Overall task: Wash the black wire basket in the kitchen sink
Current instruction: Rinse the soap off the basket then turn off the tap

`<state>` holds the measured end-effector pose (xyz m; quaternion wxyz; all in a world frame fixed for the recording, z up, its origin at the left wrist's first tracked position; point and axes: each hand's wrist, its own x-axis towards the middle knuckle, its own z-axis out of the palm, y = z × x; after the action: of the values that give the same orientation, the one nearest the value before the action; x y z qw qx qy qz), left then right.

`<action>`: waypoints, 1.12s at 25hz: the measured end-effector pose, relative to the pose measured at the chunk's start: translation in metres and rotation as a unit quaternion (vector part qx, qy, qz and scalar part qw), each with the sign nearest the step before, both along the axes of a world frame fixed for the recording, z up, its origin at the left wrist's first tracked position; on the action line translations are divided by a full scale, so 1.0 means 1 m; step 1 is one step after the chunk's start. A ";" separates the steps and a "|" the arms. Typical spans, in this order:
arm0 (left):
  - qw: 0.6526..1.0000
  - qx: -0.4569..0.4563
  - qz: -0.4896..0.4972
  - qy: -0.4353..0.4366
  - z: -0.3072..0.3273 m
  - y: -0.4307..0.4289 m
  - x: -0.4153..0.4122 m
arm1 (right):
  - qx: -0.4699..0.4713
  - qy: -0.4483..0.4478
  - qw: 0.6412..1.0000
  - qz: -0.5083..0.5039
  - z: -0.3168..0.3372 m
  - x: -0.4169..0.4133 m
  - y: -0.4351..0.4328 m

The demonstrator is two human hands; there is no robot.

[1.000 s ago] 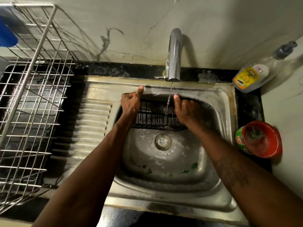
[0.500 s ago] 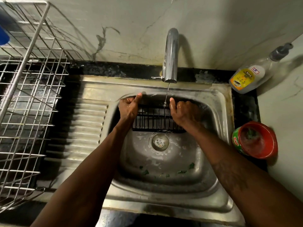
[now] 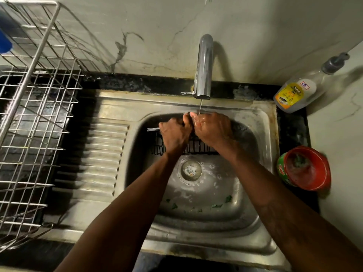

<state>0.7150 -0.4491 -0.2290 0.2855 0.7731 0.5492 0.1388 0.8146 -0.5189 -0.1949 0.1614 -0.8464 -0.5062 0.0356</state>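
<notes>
At the back, a grey marbled wall point(image 3: 176, 26); below it a black counter point(image 3: 137, 83) with a steel sink point(image 3: 261, 122) set in, ribbed drainboard point(image 3: 98, 154) on its left; rack point(image 3: 39, 114) far left, cut off by the frame; tap point(image 3: 204, 65) runs a thin stream point(image 3: 200, 108) onto the hands; basket point(image 3: 157, 146) stands at the bowl's far side, mostly hidden behind both hands; left hand point(image 3: 175, 134) clamped on its top rim; right hand point(image 3: 213, 128) wet, touching the left, fingers hidden, grip can't tell; bottle point(image 3: 294, 93) and red tub point(image 3: 306, 167) on the right; foamy drain point(image 3: 191, 170); green scraps point(image 3: 227, 198) on the bowl floor; blue thing point(image 3: 5, 44) top left, blurred.
</notes>
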 end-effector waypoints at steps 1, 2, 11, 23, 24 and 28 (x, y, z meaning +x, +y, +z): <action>1.000 -0.025 0.013 0.002 0.001 0.009 -0.002 | 0.047 0.026 0.998 0.031 0.003 0.005 -0.006; 0.998 -0.051 0.028 -0.011 0.004 0.016 -0.004 | 0.084 0.068 0.993 0.049 0.004 0.011 -0.011; 0.902 -0.302 0.080 -0.297 0.050 -0.009 0.004 | -0.005 0.009 0.996 -0.087 0.047 -0.014 0.018; 0.863 -0.322 0.188 -0.341 0.033 0.013 -0.003 | -0.003 -0.029 0.999 -0.033 0.023 -0.022 -0.001; 0.875 -0.310 0.173 -0.330 0.035 0.014 -0.002 | -0.044 -0.037 0.995 -0.079 0.027 -0.007 0.004; 0.897 -0.279 0.163 -0.302 0.042 0.023 0.002 | -0.090 -0.010 0.986 -0.140 0.033 0.013 0.018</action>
<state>0.7168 -0.4263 -0.1868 0.6147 0.4825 0.5710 0.2516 0.8274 -0.5004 -0.1620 0.0834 -0.9202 -0.3793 0.0496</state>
